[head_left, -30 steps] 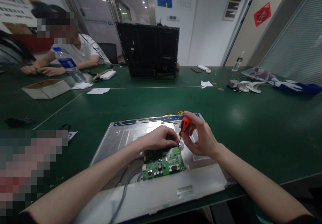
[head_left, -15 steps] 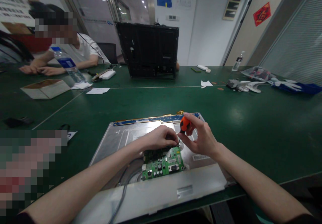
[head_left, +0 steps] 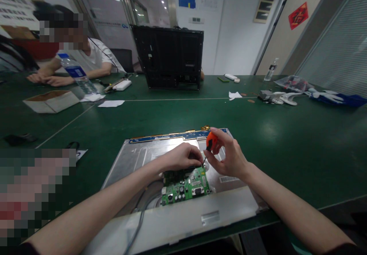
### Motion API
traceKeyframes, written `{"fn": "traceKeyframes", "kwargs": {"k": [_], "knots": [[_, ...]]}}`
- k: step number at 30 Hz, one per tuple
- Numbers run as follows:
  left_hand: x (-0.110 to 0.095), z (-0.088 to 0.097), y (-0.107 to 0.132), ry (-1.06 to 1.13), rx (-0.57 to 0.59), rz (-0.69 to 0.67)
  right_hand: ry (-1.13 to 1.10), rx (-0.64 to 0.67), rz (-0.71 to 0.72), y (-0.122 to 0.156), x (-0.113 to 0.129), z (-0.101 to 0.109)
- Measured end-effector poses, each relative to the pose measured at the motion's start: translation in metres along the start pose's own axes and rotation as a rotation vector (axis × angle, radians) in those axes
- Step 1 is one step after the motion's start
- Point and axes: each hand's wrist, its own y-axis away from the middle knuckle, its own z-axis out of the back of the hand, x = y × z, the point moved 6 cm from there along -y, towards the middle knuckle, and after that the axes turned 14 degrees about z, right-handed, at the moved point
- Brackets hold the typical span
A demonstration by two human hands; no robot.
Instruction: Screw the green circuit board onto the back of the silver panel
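A short orange-and-black screwdriver (head_left: 211, 142) is gripped in my right hand (head_left: 229, 155). Its thin shaft slants down to the upper right corner of a green circuit board (head_left: 186, 186). My left hand (head_left: 185, 156) lies over the board's far edge, thumb and fingertips pinched together beside the screwdriver tip. Whether something small is between those fingertips is hidden. The board rests on the silver metal back of a display panel (head_left: 137, 155). Along the panel's far edge runs a narrow blue circuit strip (head_left: 166, 137).
Grey cables (head_left: 140, 220) loop off the panel's left side. Farther back on the green table stand a black monitor housing (head_left: 172, 56), an open cardboard box (head_left: 53, 102) and a water bottle (head_left: 78, 73). A person (head_left: 97, 56) sits at the far left. Gloves (head_left: 282, 98) lie at right.
The screwdriver handle has turned and tilted slightly to the right in my right hand. My left hand stays in the same place. The seated person's hands have shifted a little.
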Motion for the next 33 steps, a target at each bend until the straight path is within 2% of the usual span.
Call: {"fn": "traceKeyframes", "kwargs": {"k": [15, 26, 33], "knots": [[-0.0041, 0.0003, 0.0007, 0.008, 0.012, -0.002, -0.027, 0.016, -0.012, 0.0004, 0.0006, -0.0007], [-0.0044, 0.0007, 0.0017, 0.017, -0.001, -0.007, 0.001, -0.004, 0.041, -0.0038, 0.0031, 0.0013], [-0.003, -0.0001, 0.0004, 0.016, 0.014, -0.012, -0.043, 0.015, 0.004, -0.002, 0.0027, -0.0001]]}}
